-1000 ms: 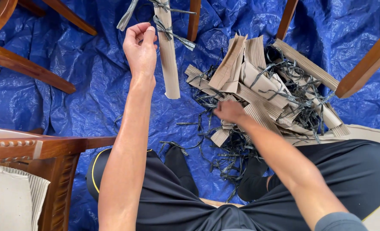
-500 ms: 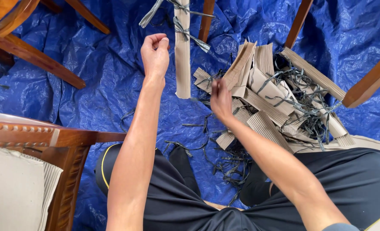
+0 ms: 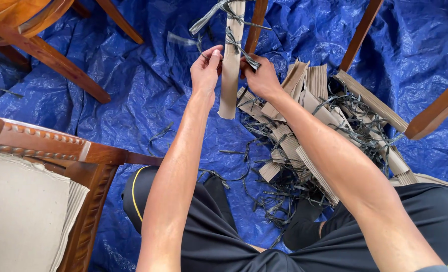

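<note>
The cardboard strip point(image 3: 230, 70) stands upright in front of me, wrapped onto a wooden chair leg point(image 3: 254, 25) and tied with thin dark straps point(image 3: 236, 43) over the blue tarp point(image 3: 133, 80). I judge it light and fairly stiff but easy to crease, so I would take it by its long edges near the ties. My left hand point(image 3: 206, 68) pinches its left edge between thumb and fingers. My right hand point(image 3: 259, 75) is pressed against the right edge, fingers closed on a strap end, I think. A heap of more cardboard pieces point(image 3: 314, 116) and strap offcuts lies just beside, to the right.
</note>
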